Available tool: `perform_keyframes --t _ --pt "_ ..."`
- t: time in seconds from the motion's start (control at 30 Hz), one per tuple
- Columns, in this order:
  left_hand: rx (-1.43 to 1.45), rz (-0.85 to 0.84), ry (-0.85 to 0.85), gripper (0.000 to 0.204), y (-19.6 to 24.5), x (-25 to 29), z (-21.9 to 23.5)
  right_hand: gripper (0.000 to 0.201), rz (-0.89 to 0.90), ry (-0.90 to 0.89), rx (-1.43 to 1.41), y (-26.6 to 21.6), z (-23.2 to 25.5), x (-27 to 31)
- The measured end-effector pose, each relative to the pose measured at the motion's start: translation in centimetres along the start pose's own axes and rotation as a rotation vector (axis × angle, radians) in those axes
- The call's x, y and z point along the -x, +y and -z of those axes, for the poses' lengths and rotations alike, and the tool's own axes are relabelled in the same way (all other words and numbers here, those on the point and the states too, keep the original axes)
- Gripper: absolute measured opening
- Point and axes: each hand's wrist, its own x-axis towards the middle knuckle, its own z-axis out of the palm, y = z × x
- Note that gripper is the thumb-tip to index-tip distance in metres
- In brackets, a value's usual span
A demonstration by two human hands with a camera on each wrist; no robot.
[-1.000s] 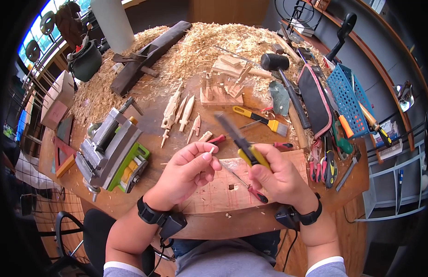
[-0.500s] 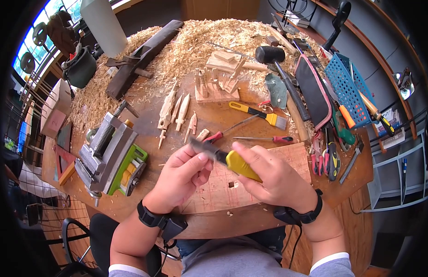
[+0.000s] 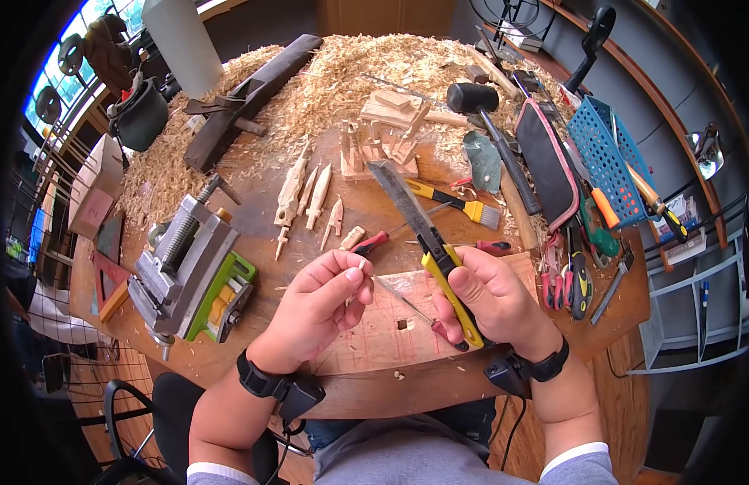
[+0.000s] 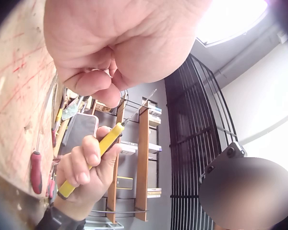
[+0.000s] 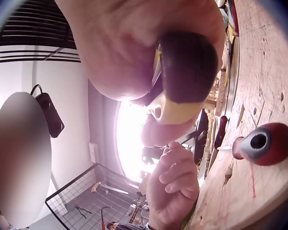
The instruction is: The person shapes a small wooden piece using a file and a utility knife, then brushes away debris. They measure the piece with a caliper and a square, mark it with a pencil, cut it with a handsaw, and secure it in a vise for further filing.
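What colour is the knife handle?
Knife handle: yellow and black, clearest in the head view.

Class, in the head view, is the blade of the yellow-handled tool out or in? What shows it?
Out: the dark blade extends past the yellow handle, which the right hand grips.

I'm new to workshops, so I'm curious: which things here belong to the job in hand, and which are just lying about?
In the job, it seems:
knife, in the right hand
pale piece, pinched by the left hand

Apparently just lying about:
vise
mallet
brush
basket
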Motion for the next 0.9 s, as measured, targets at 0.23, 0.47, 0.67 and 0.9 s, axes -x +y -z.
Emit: perform_keyframes --t 0.23,0.47,0.67,0.9 --pt "0.008 0.012 -0.060 0.012 -0.1 0.0 0.5 0.042 0.020 -0.006 0.124 0.0 -0.4 0.2" --pt "0.005 0.012 -0.066 0.015 -0.6 0.4 0.0 0.045 0.558 0.069 0.856 -0.6 -1.6 -0.2" --pt "0.077 0.031 -0.062 0.016 -0.4 0.6 -0.3 0.055 0.617 0.085 1.135 -0.3 -1.4 -0.4" --pt "0.066 0.029 -0.094 0.018 -0.3 0.9 0.0 0.056 0.590 0.130 1.216 -0.1 -1.4 -0.5"
